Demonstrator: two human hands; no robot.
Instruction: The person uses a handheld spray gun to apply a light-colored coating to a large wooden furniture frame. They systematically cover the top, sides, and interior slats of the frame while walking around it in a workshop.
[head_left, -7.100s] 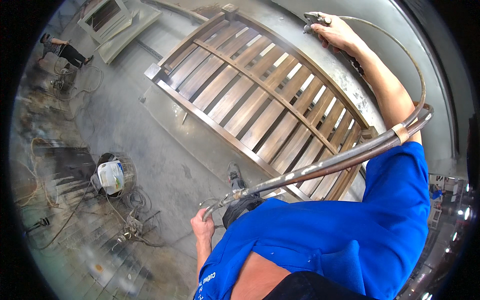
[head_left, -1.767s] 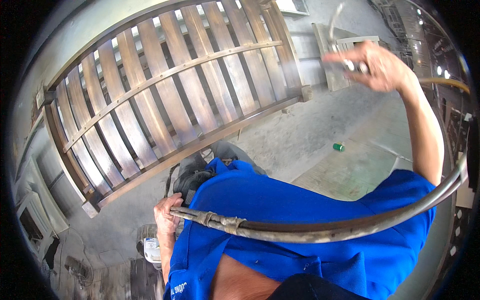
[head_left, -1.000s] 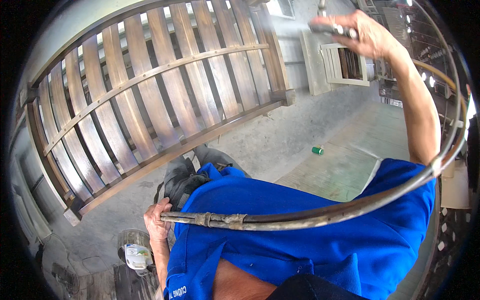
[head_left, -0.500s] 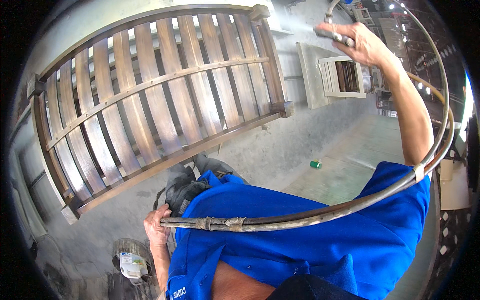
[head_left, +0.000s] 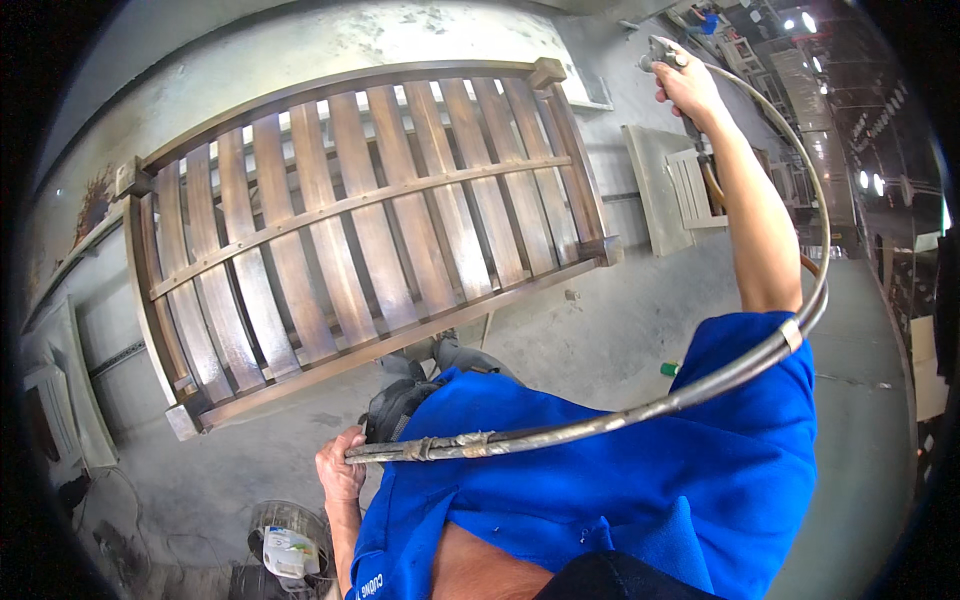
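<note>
Raised at the upper right, my right hand (head_left: 690, 92) is closed around a spray gun (head_left: 661, 54). A pair of thin hoses (head_left: 575, 428), bound together with tape, curves from the gun past my right elbow and across my blue shirt. Low at my left side, my left hand (head_left: 342, 465) grips the other end of the bundle. In front of me stands a brown slatted wooden frame (head_left: 392, 150) with blocky corner posts and a studded crosspiece over its slats. Some slats shine as if wet. My right hand is beyond the frame's right corner, apart from it.
A bucket (head_left: 268, 515) with a white plastic jug (head_left: 290, 553) sits at the lower left. Pale panels (head_left: 655, 190) and a white slatted piece (head_left: 690, 185) lean at the right. A green can (head_left: 670, 369) lies on the floor. Another person in blue (head_left: 708, 20) is far off.
The mist by the gun's nozzle no longer shows clearly. My right hand has turned the gun, and that arm has swung. The whole view has shifted, with the frame now lower and further right.
</note>
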